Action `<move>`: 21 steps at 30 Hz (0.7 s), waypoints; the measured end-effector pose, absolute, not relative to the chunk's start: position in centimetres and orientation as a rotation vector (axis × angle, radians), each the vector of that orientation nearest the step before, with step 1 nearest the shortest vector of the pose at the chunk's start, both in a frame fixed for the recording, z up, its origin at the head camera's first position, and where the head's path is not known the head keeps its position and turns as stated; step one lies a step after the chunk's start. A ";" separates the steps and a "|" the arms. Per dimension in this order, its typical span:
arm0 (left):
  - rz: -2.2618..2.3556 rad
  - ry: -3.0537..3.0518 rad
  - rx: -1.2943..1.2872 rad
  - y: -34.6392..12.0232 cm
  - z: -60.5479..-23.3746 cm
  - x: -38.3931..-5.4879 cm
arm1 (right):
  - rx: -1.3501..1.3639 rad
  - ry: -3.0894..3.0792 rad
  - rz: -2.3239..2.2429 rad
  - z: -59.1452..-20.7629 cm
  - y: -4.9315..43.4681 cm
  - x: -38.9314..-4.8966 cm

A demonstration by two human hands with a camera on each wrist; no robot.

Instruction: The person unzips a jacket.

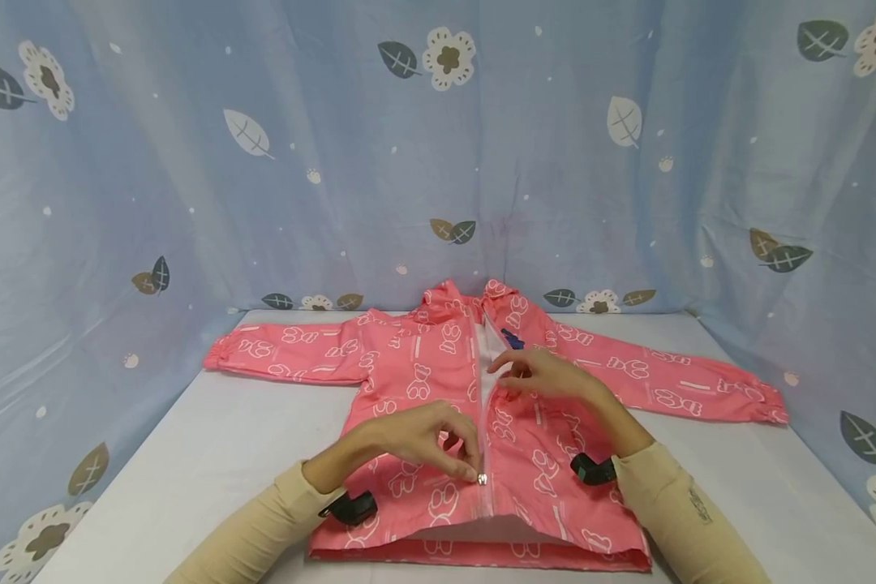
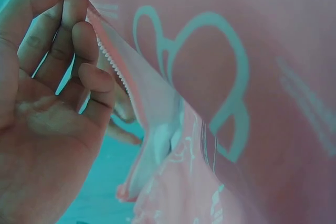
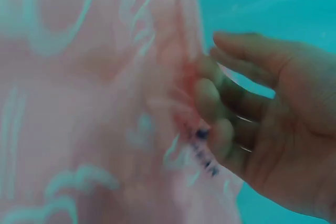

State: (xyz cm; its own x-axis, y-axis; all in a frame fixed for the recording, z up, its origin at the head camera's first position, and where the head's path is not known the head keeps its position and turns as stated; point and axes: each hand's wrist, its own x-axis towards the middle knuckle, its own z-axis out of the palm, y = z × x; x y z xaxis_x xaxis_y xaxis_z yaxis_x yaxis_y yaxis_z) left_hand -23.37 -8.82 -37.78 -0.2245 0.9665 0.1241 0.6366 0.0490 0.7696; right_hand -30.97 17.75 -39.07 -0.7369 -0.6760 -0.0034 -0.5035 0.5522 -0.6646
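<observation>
A pink jacket [image 1: 423, 381] with white rabbit outlines lies front up on the white table, sleeves spread to both sides. Its front zipper is parted toward the collar, and a white lining [image 1: 486, 345] shows there. Low on the front, my left hand [image 1: 427, 438] pinches the small metal zipper pull [image 1: 482, 479] between thumb and index finger. In the left wrist view the white zipper teeth [image 2: 113, 64] run along a loose edge beside the fingers. Higher up, my right hand [image 1: 547, 375] is at the right front edge, fingers bent against the fabric, thumb apart from them.
A dark blue patch [image 1: 513, 339] marks the jacket's chest beside the right hand. The hem [image 1: 482, 551] gapes near the table's front. Blue curtains [image 1: 438, 162] with leaves and flowers surround the white table [image 1: 226, 454] at the back and sides.
</observation>
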 end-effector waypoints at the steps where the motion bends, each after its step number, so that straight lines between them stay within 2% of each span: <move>1: 1.029 1.899 1.599 -8.8 -37.8 -23.4 | -1.012 2.486 -0.945 -38.8 17.5 -30.6; 10: 1.035 1.901 1.629 -8.9 -38.5 -23.7 | -1.202 2.141 -0.823 -37.4 15.8 -27.2; 21: 1.015 1.941 1.607 -9.0 -38.9 -23.5 | -1.300 1.802 -0.930 -38.0 15.5 -25.6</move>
